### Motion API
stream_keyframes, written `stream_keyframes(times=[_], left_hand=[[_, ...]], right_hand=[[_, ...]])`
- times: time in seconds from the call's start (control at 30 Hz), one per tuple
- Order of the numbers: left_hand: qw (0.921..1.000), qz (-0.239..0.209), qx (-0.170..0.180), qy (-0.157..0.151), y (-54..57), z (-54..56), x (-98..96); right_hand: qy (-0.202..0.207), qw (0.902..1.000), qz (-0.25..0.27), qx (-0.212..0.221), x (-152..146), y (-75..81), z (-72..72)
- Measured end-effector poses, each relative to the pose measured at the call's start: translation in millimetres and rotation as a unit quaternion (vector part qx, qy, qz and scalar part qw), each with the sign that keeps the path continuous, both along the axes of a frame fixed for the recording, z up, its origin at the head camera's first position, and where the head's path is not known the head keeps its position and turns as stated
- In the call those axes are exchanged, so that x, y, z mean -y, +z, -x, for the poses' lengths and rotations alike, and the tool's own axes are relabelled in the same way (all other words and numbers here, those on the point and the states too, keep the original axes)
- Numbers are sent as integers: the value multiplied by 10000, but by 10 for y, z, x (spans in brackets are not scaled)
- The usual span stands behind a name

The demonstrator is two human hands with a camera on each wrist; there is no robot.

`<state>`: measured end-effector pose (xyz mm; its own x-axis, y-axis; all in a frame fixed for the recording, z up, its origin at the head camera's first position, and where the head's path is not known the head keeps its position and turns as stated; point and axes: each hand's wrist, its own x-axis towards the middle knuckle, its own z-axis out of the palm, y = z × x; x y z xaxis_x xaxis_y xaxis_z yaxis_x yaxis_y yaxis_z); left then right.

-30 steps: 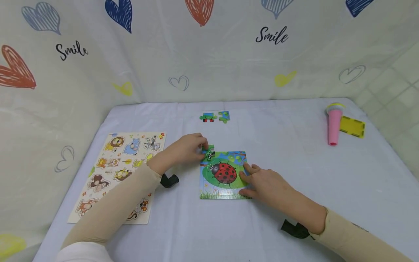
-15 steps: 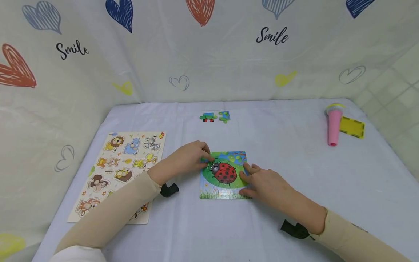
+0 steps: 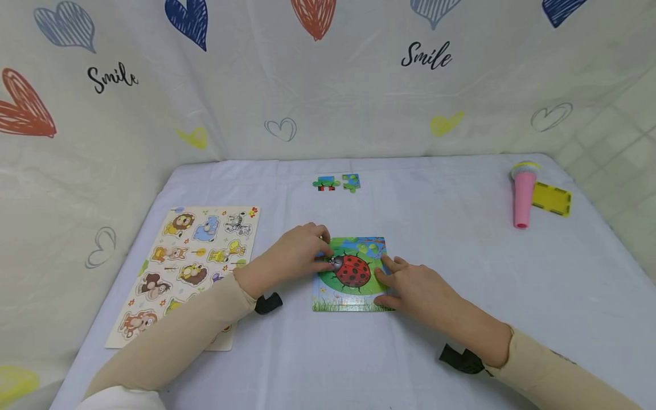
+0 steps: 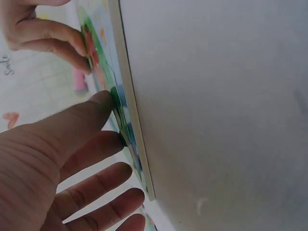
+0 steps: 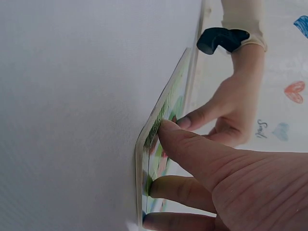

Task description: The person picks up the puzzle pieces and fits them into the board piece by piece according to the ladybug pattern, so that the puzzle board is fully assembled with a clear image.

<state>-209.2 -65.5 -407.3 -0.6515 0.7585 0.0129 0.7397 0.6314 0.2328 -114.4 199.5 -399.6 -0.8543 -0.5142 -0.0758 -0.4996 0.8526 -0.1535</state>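
A square ladybug jigsaw puzzle (image 3: 353, 285) lies flat on the white cloth. My left hand (image 3: 292, 253) is over its upper left corner. In the left wrist view, the thumb and index finger pinch a green puzzle piece (image 4: 121, 120) at that corner, the other fingers spread above the board; from the head, the hand mostly covers this piece. My right hand (image 3: 417, 287) rests its fingertips and thumb on the puzzle's right side. In the right wrist view, its thumb (image 5: 180, 139) presses near the grassy bottom edge. Two loose pieces, one blue-green-red (image 3: 326, 182) and one blue-green (image 3: 351, 181), lie behind.
A cream animal puzzle board (image 3: 195, 256) lies at the left, partly under the left forearm. A pink toy microphone (image 3: 522, 199) and a yellow rectangular plate (image 3: 556, 199) lie at the far right. A curtain with hearts (image 3: 359, 102) hangs behind the table.
My left hand has brought the puzzle piece down and toward me onto the board's upper left corner. The right hand has stayed in place.
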Motion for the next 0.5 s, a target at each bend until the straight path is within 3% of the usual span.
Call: stream_keyframes(times=[0.23,0.5], left_hand=[[9996,-104,-33,278,-45,-15,-56],[9981,-95,291,533,-42,-41,-115]], right_hand=[[22,10000,28,-51,6,-11,0],[48,10000,23,-50,-6,-18,8]])
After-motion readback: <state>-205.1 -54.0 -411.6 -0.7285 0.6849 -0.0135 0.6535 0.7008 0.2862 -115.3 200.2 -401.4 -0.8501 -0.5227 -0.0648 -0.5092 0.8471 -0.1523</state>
